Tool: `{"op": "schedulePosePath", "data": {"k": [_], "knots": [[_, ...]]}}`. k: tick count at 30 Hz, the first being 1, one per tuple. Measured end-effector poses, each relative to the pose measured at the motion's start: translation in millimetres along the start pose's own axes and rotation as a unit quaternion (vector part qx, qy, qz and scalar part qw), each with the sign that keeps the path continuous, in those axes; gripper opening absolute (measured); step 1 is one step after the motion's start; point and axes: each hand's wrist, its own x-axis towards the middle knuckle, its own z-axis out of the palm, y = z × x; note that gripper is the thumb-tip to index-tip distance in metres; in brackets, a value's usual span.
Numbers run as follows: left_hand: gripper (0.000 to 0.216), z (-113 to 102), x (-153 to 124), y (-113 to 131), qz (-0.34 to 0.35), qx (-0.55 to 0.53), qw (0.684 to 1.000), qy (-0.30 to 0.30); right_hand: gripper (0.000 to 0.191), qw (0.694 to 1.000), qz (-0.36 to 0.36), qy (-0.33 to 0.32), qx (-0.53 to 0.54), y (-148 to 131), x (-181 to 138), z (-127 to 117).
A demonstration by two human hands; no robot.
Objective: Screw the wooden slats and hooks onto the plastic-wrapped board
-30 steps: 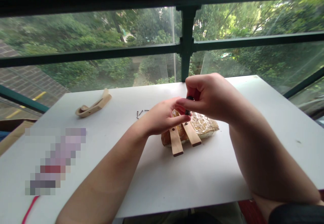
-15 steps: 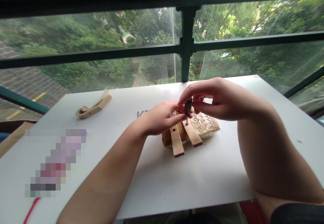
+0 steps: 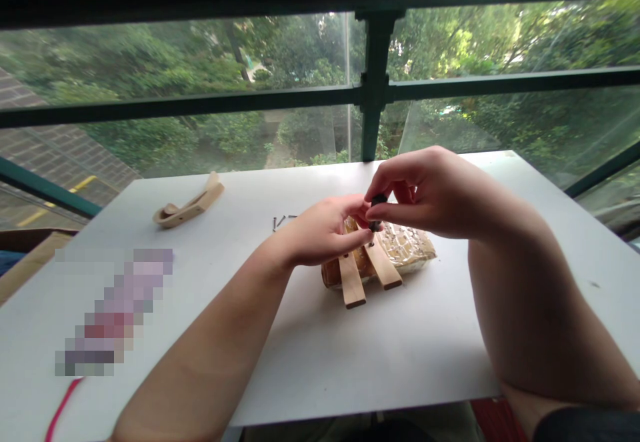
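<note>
Evidently the work sits right of the middle of the white surface (image 3: pixel 300 355), where both hands meet over a package in clear wrapping (image 3: pixel 410 252). The right hand (image 3: pixel 425 192) comes in from above, thumb and fingers pinched around the top of a dark tool (image 3: pixel 379 199), which stands roughly upright. The left hand (image 3: pixel 327 229) reaches across just below it, thumb and fingers drawn narrow beside the tool's lower part; whether they grip it or only steady it, I cannot tell.

Under the tool lies the right-hand wooden piece (image 3: pixel 387 272), with a second wooden piece (image 3: pixel 353 285) just beside it. Both rest on the package, their near ends jutting past its front edge and spreading slightly apart, while their far ends are hidden by the left hand. A small dark spot shows on each; the details are too small to make out.

Beyond the left forearm, a few screws (image 3: pixel 280 221) lie loose on the surface, partly covered by the hand. Farther left, near the back edge, rests a curved wooden part (image 3: pixel 193 210). Closer to the person on that side is a pixelated object (image 3: pixel 117 309), with a red cord (image 3: pixel 63 405) running from its lower end.
</note>
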Motion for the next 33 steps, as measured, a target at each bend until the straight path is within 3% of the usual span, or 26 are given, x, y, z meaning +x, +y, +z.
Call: {"op": "schedulePosePath", "data": {"k": [10,19,33], "knots": [[0.036,2,1,2,-0.024,-0.006,1.0,0.019,0.02,0.999,0.029,0.022,0.013,1,4,7],[0.031,3,2,0,-0.026,-0.016,0.999,0.013,0.038,0.997,0.028,0.044,-0.051,-1,7,12],[0.041,6,2,-2,-0.019,-0.009,0.999,0.033,0.056,0.982,0.116,0.111,-0.104,5,14,16]]}}
